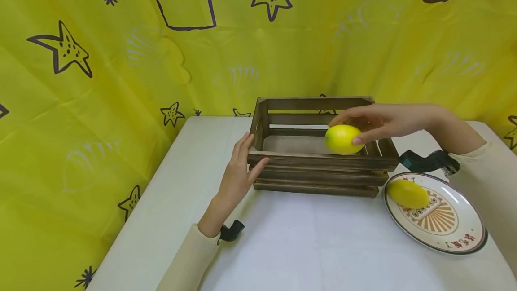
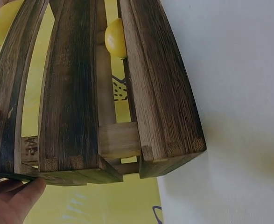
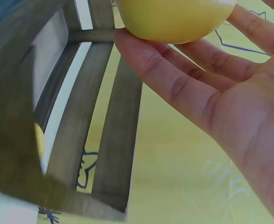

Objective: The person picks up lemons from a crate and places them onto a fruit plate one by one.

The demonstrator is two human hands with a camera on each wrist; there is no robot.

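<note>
A slatted wooden crate point(image 1: 319, 164) stands on the white table, its top uncovered. My left hand point(image 1: 236, 176) grips the crate's front left corner, thumb against the front slat and fingers along the left end. Over the right part of the crate, my right hand point(image 1: 389, 118) holds a yellow lemon point(image 1: 341, 139) between thumb and fingertips. Through the slats, the left wrist view shows another lemon point(image 2: 115, 39) low inside the crate; the front wall hides it in the head view. One more lemon point(image 1: 408, 193) lies on the plate point(image 1: 464, 203), right of the crate.
The plate's edge sits close to the crate's front right corner, beneath the right forearm. A yellow curtain point(image 1: 226, 62) with star and shell drawings hangs behind and left of the table point(image 1: 282, 237). Each wrist wears a dark strap.
</note>
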